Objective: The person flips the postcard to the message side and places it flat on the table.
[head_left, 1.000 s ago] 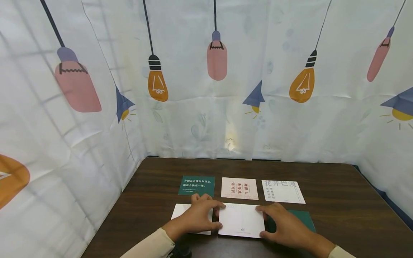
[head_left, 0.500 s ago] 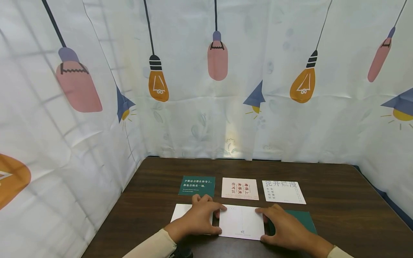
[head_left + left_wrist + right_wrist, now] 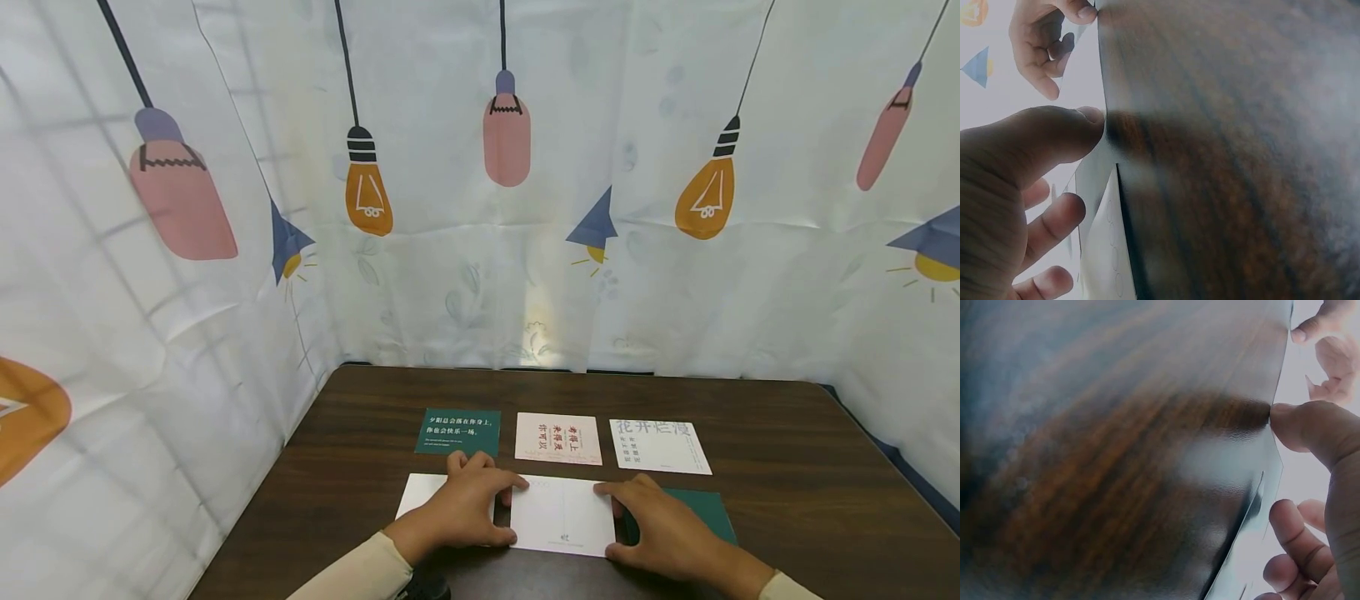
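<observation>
Head view: a white rectangular card with faint print (image 3: pixel 564 512) is held at its left side by the left hand (image 3: pixel 459 510) and at its right side by the right hand (image 3: pixel 660 525), near the front of a dark-brown wood-grained worktop (image 3: pixel 795 450). On each side, the thumb is set at the near corner and the forefinger at the far corner, so that the card is clamped by the fingers. It is flanked by a plain white card (image 3: pixel 418 492), partly covered by the left hand, and a dark-green card (image 3: pixel 707 510), partly covered by the right. Behind, a row is formed by a green card with white lettering (image 3: pixel 457 432), a pale pink card with red lettering (image 3: pixel 558 439) and a white card with grey lettering (image 3: pixel 658 447).

Left wrist view: the left thumb is seen against the held card's near edge; the lower fingers are bent and separated.

Right wrist view: the right thumb is likewise seen touching the near edge, the lower fingers being loosely curled.
</observation>
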A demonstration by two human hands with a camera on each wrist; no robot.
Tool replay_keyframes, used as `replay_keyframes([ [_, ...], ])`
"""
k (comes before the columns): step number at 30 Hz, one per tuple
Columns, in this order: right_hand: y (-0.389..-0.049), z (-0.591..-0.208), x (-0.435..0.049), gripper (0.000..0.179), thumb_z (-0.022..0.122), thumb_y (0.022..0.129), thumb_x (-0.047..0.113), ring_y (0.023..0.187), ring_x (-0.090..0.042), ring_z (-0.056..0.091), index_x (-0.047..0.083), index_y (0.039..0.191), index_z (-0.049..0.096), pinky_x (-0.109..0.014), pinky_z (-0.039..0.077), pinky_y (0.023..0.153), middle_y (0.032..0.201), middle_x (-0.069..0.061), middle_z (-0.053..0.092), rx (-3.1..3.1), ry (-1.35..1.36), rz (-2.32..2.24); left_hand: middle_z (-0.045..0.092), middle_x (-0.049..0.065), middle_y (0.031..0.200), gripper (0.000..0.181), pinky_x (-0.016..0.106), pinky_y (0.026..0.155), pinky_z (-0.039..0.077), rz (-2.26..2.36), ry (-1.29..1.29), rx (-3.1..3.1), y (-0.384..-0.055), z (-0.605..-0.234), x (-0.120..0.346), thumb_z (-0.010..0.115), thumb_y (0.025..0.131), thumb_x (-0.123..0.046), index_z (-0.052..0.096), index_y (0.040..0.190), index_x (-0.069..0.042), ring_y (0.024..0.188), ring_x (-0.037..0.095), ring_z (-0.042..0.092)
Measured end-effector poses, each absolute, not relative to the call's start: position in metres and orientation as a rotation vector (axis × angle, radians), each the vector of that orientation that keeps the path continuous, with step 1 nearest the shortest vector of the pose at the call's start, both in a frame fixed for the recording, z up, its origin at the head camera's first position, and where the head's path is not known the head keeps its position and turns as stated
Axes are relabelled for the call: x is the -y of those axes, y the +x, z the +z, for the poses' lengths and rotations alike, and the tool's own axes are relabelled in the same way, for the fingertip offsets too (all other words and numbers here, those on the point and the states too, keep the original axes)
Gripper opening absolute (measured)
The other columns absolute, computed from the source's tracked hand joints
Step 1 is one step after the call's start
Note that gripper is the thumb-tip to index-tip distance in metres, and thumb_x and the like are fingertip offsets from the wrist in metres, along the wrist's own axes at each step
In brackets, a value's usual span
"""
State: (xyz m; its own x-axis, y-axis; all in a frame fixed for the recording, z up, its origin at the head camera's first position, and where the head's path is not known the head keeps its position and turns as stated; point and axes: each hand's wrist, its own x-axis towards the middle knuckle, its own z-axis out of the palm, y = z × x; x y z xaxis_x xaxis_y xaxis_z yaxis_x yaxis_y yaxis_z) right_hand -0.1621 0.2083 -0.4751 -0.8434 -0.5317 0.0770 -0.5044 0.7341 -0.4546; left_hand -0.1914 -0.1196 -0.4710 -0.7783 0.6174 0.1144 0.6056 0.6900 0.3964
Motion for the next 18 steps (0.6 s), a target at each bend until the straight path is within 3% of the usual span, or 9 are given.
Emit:
replay_keyframes([
  [18, -0.162, -0.4761, -0.211, 0.062, 0.087, 0.079, 0.044, 0.094, -0.004, 0.044, 0.016, 0.13, 0.066, -0.024, 0.047, 0.071, 0.098, 0.02, 0.05, -2.958, -0.917, -0.668, 0.052, -0.022, 0.086, 0.057, 0.049, 0.084, 0.013, 0.662, 1.06, -2.849, -0.1929, -0.4698, 0.121, 0.092, 0.073, -0.039, 0.07, 0.124, -0.029, 0.091, 0.004, 0.038],
])
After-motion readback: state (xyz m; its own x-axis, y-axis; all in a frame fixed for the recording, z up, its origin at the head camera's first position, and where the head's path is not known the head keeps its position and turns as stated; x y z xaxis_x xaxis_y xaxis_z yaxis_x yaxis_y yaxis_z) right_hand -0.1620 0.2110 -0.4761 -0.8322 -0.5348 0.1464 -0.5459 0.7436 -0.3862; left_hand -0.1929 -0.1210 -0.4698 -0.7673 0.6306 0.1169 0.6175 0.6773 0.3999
